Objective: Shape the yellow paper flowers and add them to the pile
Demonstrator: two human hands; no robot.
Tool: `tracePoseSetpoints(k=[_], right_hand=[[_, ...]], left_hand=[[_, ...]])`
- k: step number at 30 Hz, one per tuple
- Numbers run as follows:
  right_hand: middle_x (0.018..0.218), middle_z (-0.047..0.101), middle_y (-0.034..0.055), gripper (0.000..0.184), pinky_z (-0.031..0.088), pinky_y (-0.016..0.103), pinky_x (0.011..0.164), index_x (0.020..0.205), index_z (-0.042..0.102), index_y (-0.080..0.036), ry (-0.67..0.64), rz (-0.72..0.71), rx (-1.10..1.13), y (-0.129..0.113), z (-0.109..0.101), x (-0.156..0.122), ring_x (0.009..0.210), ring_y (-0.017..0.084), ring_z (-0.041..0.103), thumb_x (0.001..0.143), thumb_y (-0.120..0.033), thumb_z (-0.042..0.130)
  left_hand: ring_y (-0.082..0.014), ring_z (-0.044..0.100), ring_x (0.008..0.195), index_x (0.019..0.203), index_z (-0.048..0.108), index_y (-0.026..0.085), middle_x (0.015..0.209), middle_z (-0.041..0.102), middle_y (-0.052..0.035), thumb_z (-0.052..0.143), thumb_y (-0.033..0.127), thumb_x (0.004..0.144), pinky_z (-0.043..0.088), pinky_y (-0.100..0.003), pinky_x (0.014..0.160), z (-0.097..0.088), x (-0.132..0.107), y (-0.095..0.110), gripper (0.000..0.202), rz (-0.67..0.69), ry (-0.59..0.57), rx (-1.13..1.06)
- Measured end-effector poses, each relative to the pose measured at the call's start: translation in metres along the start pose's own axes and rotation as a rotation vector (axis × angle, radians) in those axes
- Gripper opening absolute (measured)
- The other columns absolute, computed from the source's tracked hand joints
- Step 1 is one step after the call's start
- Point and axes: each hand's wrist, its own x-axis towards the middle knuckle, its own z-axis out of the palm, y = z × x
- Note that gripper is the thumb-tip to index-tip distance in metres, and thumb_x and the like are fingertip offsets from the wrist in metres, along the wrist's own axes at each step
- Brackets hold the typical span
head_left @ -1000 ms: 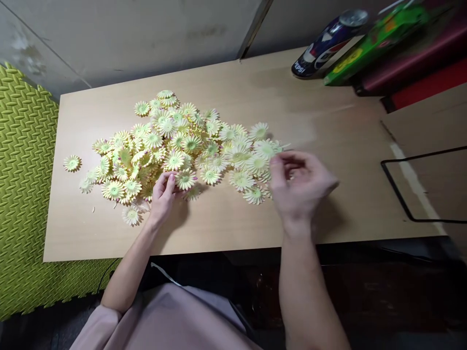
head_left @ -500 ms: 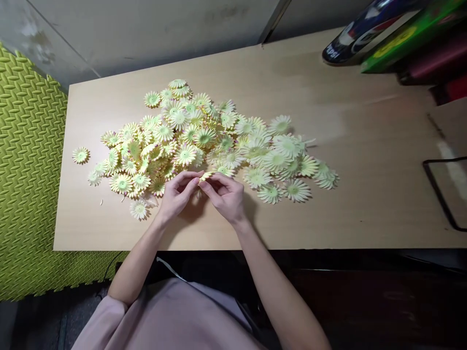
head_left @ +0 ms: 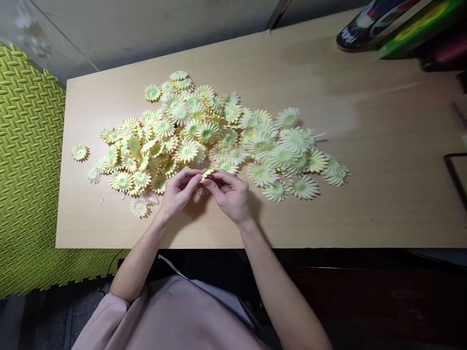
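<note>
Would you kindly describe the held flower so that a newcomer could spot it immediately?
On the pale table lies a wide heap of yellowish flowers. At its near edge are the left hand and right hand. Unlike its loose neighbours, the held flower is pinched between them.

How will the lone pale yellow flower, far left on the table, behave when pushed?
The pale yellow, round flower looks thin, so probably light. Lying flat, it would likely slide, not roll. Its narrow petals may bend.

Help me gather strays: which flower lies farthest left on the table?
The lone flower by the table's left edge: a gap separates it from the pile; all other flowers are farther right.
</note>
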Motion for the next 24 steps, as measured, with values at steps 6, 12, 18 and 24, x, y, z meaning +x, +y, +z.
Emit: tracePoseSetpoints(k=[6, 12, 18, 24], right_hand=[[0.086, 0.071, 0.0042, 0.021, 0.060, 0.030, 0.071, 0.085, 0.073, -0.022, -0.011, 0.008, 0.020, 0.0002, -0.0003, -0.0004, 0.080, 0.017, 0.068, 0.085, -0.043, 0.074], [0.090, 0.073, 0.0055, 0.023, 0.062, 0.032, 0.075, 0.085, 0.073, -0.022, -0.004, 0.018, 0.015, 0.0020, -0.0013, -0.0007, 0.085, 0.019, 0.070, 0.084, -0.045, 0.074], [0.093, 0.074, 0.0046, 0.018, 0.063, 0.031, 0.078, 0.088, 0.075, -0.022, -0.016, 0.032, 0.063, -0.0008, -0.0007, -0.0006, 0.086, 0.018, 0.071, 0.084, -0.040, 0.075], [0.100, 0.074, 0.0066, 0.021, 0.064, 0.031, 0.078, 0.091, 0.074, -0.021, -0.034, 0.081, 0.081, -0.0025, -0.0015, -0.0011, 0.088, 0.018, 0.073, 0.086, -0.041, 0.073]], left_hand=[[-0.0160, 0.072, 0.089, 0.098, 0.073, 0.017, 0.101, 0.076, -0.0070, 0.072, 0.045, 0.086, 0.056, -0.027, 0.083, -0.0004, -0.0006, -0.0009, 0.031, -0.014, 0.000, -0.005], [-0.0162, 0.071, 0.089, 0.100, 0.073, 0.017, 0.099, 0.076, -0.0064, 0.072, 0.046, 0.086, 0.056, -0.027, 0.083, -0.0018, -0.0001, -0.0035, 0.032, -0.018, -0.003, -0.005], [-0.0149, 0.069, 0.086, 0.098, 0.073, 0.017, 0.097, 0.075, -0.0059, 0.072, 0.047, 0.086, 0.055, -0.025, 0.080, -0.0025, 0.0003, -0.0028, 0.032, -0.022, 0.011, 0.016], [-0.0128, 0.067, 0.083, 0.099, 0.073, 0.017, 0.094, 0.073, -0.0041, 0.068, 0.050, 0.088, 0.054, -0.023, 0.079, -0.0038, 0.0007, -0.0068, 0.034, -0.041, 0.027, -0.003]])
